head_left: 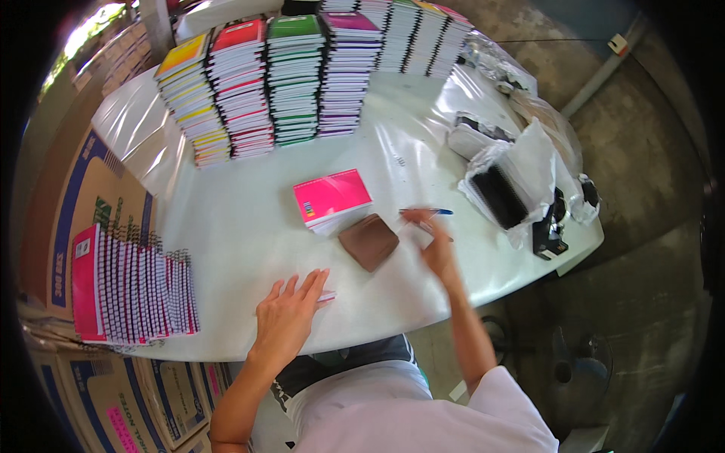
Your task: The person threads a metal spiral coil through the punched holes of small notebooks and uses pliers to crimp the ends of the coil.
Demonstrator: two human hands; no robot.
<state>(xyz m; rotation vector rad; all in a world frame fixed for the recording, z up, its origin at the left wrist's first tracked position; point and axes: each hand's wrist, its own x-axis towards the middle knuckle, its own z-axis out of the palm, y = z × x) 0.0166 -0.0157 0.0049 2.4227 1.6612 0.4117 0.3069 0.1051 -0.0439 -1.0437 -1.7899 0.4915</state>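
Near the front edge of the table, my left hand lies flat with its fingers stretched out. Under it sits a thin white-and-pink item, mostly hidden by the palm. My right hand is smeared by motion beside a blue pen, and a second thin stick-like thing shows by its fingers; whether it grips anything I cannot make out. Between the hands rests a brown folded wallet-like pouch. It touches a short stack of small pink-covered notebooks.
Tall stacks of spiral notebooks line the far side. At left, pink spiral notebooks stand on edge in a row beside a cardboard box. Plastic bags holding black wire coils lie at the right, near a black device.
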